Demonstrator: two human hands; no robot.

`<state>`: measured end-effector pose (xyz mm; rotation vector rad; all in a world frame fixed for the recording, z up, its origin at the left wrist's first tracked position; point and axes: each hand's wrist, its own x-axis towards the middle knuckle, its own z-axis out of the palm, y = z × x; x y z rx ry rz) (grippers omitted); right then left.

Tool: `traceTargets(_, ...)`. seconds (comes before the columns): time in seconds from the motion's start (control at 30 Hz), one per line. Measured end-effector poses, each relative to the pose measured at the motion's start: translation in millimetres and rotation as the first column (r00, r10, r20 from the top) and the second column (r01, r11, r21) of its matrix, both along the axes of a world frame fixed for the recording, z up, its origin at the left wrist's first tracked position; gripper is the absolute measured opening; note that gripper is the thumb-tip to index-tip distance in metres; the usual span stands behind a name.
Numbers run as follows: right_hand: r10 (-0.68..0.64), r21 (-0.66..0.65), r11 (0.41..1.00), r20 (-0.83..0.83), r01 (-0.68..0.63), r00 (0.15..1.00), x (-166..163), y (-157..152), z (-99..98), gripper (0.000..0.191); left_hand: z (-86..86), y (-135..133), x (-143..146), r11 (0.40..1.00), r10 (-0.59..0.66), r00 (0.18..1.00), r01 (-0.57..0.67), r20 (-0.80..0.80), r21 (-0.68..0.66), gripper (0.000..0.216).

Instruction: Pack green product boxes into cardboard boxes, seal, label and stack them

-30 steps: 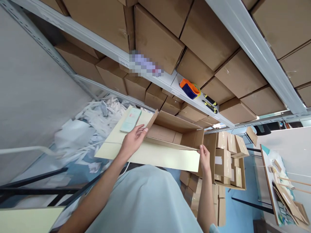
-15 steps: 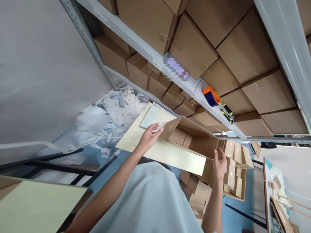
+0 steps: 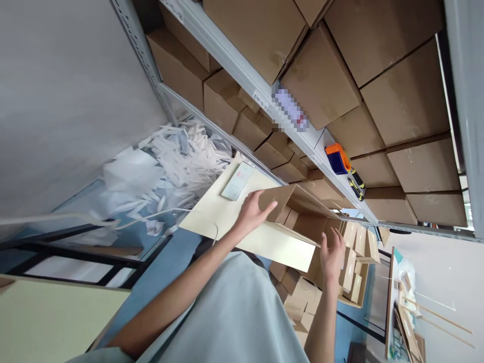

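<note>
An open brown cardboard box (image 3: 302, 212) lies on a pale yellow table (image 3: 212, 214) in front of me. My left hand (image 3: 255, 212) rests on the box's left flap with its fingers curled over the edge. My right hand (image 3: 331, 253) hovers at the box's right end, fingers spread and holding nothing. A small pale card or booklet (image 3: 237, 181) lies flat on the table just beyond my left hand.
Metal shelving (image 3: 242, 75) stacked with brown cartons rises behind the table; an orange and blue tape dispenser (image 3: 338, 157) and yellow-black cutters (image 3: 356, 184) lie on one shelf. White paper scraps (image 3: 177, 161) are heaped at left. Small cartons (image 3: 353, 262) are piled below right.
The view swung left and tilted. My left hand moved from the flap's tip onto its edge. My right hand left the box's corner and opened beside it.
</note>
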<state>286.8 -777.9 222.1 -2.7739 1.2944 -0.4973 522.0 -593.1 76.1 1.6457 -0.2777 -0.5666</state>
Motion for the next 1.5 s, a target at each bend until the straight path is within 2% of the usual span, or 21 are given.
traceTargets(0.07,-0.102,-0.062,0.993,0.001,0.102,0.995,-20.3,-21.1,-8.4,0.096,15.8,-6.5,-11.6,0.999,-0.037,0.999,0.037,0.004,-0.031,0.080)
traceTargets(0.17,-0.247,-0.005,0.969,-0.022,0.247,0.969,-41.2,-44.9,-25.1,0.116,27.4,-15.2,-23.1,0.997,-0.069,0.998,0.069,0.001,-0.030,0.082)
traceTargets(0.27,-0.342,0.102,0.933,-0.047,0.345,0.939,-49.9,-56.6,-41.4,0.113,24.1,-20.0,-28.8,0.998,-0.061,0.998,0.061,0.002,-0.027,0.068)
traceTargets(0.33,-0.338,0.121,0.932,-0.038,0.340,0.940,-52.7,-60.2,-47.6,0.098,18.7,-19.7,-31.6,0.999,-0.016,1.000,0.016,0.018,-0.038,0.057)
traceTargets(0.43,-0.261,0.159,0.952,-0.014,0.260,0.965,-57.7,-64.5,-47.5,0.080,13.6,-13.3,-38.5,0.998,0.034,0.999,-0.033,0.025,-0.058,0.041)
traceTargets(0.5,-0.196,0.202,0.960,-0.006,0.193,0.981,-62.6,-66.5,-43.3,0.077,13.3,-4.4,-46.9,0.996,0.066,0.997,-0.065,0.031,-0.054,0.035)
traceTargets(0.6,-0.102,0.260,0.961,0.026,0.092,0.994,-70.9,-64.2,-35.4,0.081,13.1,17.4,-66.9,0.986,0.162,0.985,-0.161,0.050,-0.031,0.037)
traceTargets(0.7,-0.012,0.319,0.948,0.037,0.000,0.999,-77.1,-53.6,-28.2,0.079,8.4,52.2,-95.2,0.959,0.282,0.959,-0.282,0.031,-0.003,0.047)
traceTargets(0.83,0.149,0.420,0.893,0.066,-0.163,0.987,-72.5,-32.8,-22.7,0.068,1.5,118.2,-142.9,0.892,0.451,0.892,-0.449,-0.033,0.061,0.063)
traceTargets(0.9,0.266,0.485,0.828,0.106,-0.283,0.958,-62.5,-19.9,-23.0,0.069,1.5,155.0,-169.4,0.839,0.541,0.839,-0.534,-0.055,0.107,0.071)
traceTargets(1.03,0.507,0.573,0.658,0.142,-0.489,0.850,-32.6,17.3,-25.9,0.076,4.7,222.2,-220.0,0.717,0.688,0.724,-0.664,-0.059,0.212,0.079)
traceTargets(1.13,0.637,0.602,0.550,0.146,-0.578,0.757,-10.1,55.6,-24.5,0.076,5.5,264.0,-250.6,0.611,0.774,0.633,-0.731,-0.034,0.302,0.074)
traceTargets(1.2,0.693,0.609,0.501,0.142,-0.615,0.706,2.9,84.2,-21.4,0.073,5.0,289.0,-266.9,0.560,0.810,0.586,-0.754,-0.034,0.344,0.072)
traceTargets(1.37,0.787,0.610,0.425,0.116,-0.669,0.606,30.7,164.9,-10.6,0.061,3.9,352.6,-301.2,0.492,0.854,0.518,-0.782,-0.040,0.383,0.066)
traceTargets(1.5,0.855,0.591,0.352,0.113,-0.726,0.506,48.8,242.8,-10.4,0.058,3.5,414.9,-329.1,0.402,0.894,0.449,-0.812,0.011,0.423,0.060)
